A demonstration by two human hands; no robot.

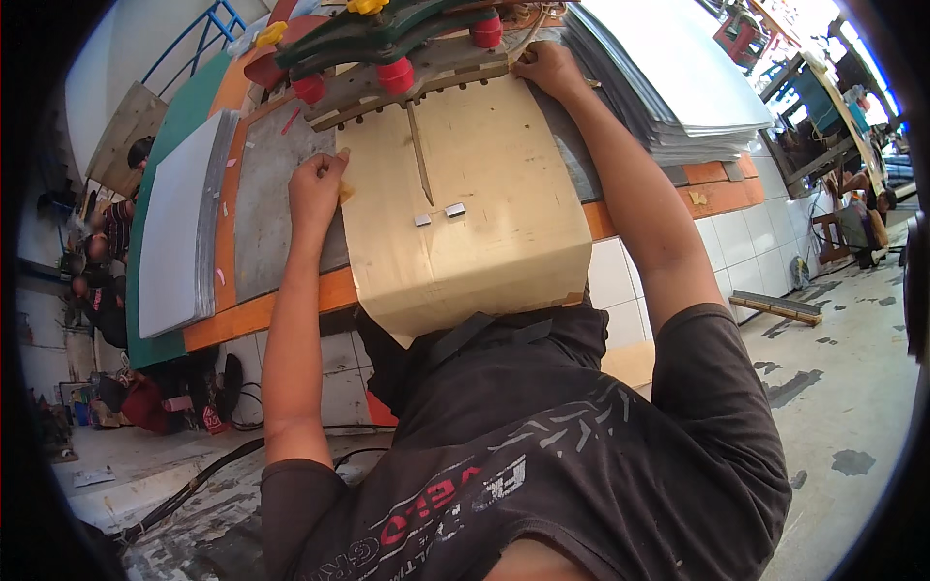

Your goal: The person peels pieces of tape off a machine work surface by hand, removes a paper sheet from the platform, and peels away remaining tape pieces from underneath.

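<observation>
A pale wooden board (484,203) with a narrow slot and two small grey tabs lies on the workbench (271,310) and overhangs its front edge toward my chest. My left hand (317,189) presses on the board's left edge, fingers curled over it. My right hand (549,70) grips the board's far right corner, where it meets a wooden frame (407,87) fitted with red rollers and a dark green part. Both arms are stretched forward over the bench.
A stack of white sheets (668,68) lies at the bench's right, another stack (179,223) at its left. The bench has an orange edge and white tiled front. Other people sit at the far left (107,242) and far right (862,218). Cables run across the floor.
</observation>
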